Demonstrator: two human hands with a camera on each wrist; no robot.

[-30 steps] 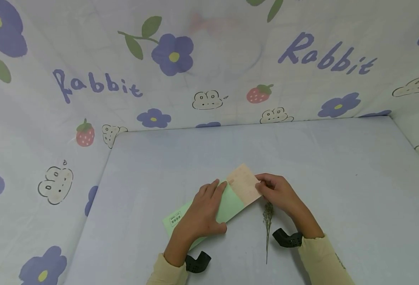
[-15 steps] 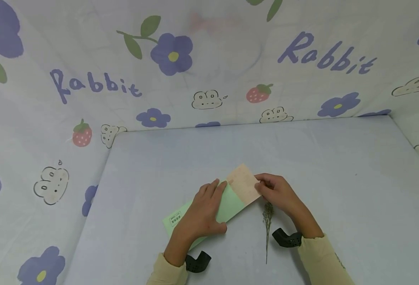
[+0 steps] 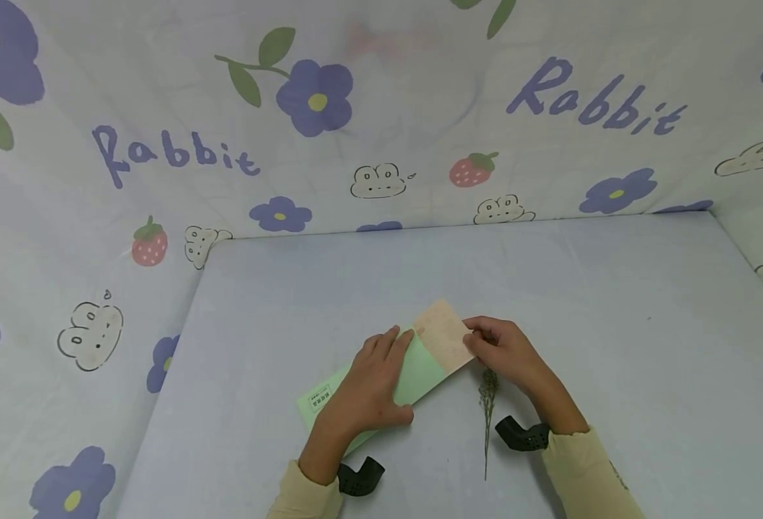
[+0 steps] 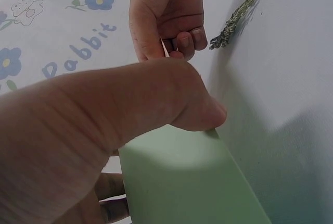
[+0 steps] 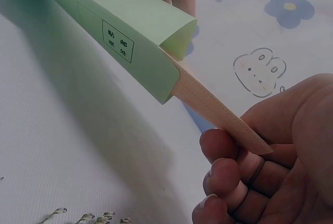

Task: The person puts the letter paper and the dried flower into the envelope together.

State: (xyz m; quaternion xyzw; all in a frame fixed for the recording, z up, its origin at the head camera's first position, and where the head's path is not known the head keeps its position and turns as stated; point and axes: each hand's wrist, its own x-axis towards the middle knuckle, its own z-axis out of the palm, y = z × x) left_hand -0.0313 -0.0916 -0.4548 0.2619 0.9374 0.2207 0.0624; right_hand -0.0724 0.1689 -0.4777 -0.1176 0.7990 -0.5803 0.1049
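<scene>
My left hand [image 3: 368,386] grips a pale green envelope [image 3: 416,376] near the table's front, fingers over its top and thumb at its near edge. The envelope [image 5: 125,36] gapes at its right end, and a peach card [image 5: 213,104] sticks partly out of that mouth. My right hand [image 3: 504,349] pinches the card's [image 3: 444,335] outer end between thumb and fingertips [image 5: 223,174]. A dried flower sprig [image 3: 487,411] lies on the cloth just below the right hand, untouched. In the left wrist view my thumb [image 4: 197,112] presses the envelope [image 4: 182,182], with the right hand [image 4: 166,15] beyond it.
A pale lilac cloth covers the table [image 3: 614,324]. Printed fabric with flowers, strawberries and the word "Rabbit" forms walls at the back [image 3: 420,108] and left [image 3: 63,288]. Black wrist mounts [image 3: 524,435] sit on both sleeves.
</scene>
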